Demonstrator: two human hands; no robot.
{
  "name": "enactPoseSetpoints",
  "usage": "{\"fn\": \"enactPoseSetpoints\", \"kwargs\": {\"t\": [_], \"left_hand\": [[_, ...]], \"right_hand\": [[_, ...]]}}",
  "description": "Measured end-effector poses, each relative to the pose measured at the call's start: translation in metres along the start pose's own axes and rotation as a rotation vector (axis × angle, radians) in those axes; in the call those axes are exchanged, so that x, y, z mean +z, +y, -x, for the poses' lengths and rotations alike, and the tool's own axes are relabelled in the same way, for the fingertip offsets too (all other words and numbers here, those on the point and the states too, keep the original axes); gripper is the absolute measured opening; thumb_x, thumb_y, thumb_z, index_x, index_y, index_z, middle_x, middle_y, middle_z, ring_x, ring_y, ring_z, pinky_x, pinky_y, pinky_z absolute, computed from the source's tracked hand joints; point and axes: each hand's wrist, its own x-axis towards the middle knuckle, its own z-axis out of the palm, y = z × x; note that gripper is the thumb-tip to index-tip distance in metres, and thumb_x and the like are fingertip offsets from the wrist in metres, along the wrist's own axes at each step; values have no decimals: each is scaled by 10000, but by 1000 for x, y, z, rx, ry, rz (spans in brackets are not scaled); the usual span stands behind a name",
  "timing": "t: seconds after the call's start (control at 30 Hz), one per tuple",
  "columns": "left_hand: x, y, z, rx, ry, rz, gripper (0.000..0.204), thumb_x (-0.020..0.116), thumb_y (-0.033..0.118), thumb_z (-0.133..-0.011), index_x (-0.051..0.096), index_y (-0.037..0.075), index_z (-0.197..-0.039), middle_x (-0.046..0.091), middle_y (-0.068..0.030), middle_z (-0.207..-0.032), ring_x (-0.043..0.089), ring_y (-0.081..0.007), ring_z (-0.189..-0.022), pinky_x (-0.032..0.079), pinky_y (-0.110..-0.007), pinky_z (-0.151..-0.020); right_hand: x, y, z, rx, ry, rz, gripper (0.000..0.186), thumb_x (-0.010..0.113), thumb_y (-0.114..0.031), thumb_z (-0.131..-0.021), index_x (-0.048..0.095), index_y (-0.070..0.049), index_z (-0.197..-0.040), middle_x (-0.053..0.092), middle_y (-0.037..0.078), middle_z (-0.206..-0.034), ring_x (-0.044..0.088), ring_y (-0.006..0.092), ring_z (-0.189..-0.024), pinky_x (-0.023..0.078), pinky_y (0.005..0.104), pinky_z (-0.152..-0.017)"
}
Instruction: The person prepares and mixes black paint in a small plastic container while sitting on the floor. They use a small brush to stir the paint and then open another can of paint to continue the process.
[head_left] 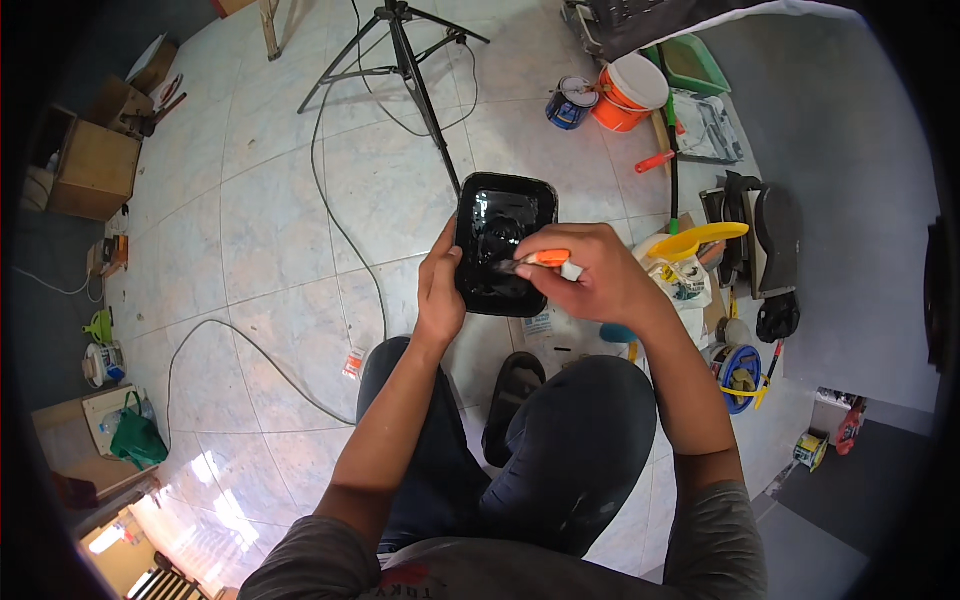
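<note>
My left hand (pixel 441 290) is closed on the left side of a black rectangular tray (pixel 483 296) with rounded corners, held over my knees. Its inside is glossy and wet-looking, with dark liquid in it. In my right hand (pixel 592 272) is a small paintbrush (pixel 548 258) with an orange handle, gripped between thumb and fingers. The brush's greyish tip points down into the tray, at about the middle of its right half. My fingers hide part of the handle, and the tray's right edge lies partly behind my right hand.
A black tripod (pixel 400 50) stands on the tiled floor ahead, with a cable (pixel 330 200) winding leftward. To the right are an orange bucket (pixel 622 105), a blue paint can (pixel 572 103), a yellow tool (pixel 700 240) and a blue-rimmed tub (pixel 738 380). A green bag (pixel 138 438) sits far left.
</note>
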Motion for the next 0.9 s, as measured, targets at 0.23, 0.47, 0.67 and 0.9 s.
{"fn": "enactPoseSetpoints", "kwargs": {"t": [0.23, 0.47, 0.67, 0.9], "left_hand": [[13, 21, 12, -36, -44, 72, 626, 392, 164, -1057, 416, -155, -1595, 627, -213, -1503, 565, -248, -1397, 375, -336, -1220], [16, 20, 16, -38, -93, 68, 640, 387, 172, -1049, 411, -152, -1601, 631, -204, -1497, 579, -242, -1377, 390, -329, -1207], [12, 38, 17, -25, -105, 92, 636, 378, 163, -1043, 426, -140, -1599, 626, -215, -1509, 571, -249, -1396, 387, -334, -1212], [15, 41, 15, -12, -124, 98, 626, 369, 135, -1035, 439, -130, -1598, 617, -217, -1521, 564, -257, -1415, 381, -341, -1224]], "right_hand": [[-24, -26, 6, -22, 184, 206, 167, 780, -98, -933, 740, 6, -1058, 726, 157, -879, 716, 313, -695, 558, 379, -624], [-12, -26, 10, -123, 66, 90, 179, 772, -96, -935, 746, -5, -1087, 750, 147, -921, 721, 328, -731, 560, 390, -633], [-32, -53, 10, 20, 72, 223, 147, 756, -76, -931, 743, -3, -1057, 733, 154, -893, 721, 344, -743, 551, 397, -631], [-21, -47, -5, -91, 68, 211, 163, 774, -81, -925, 732, 9, -1055, 740, 177, -948, 724, 393, -834, 578, 442, -724]]}}
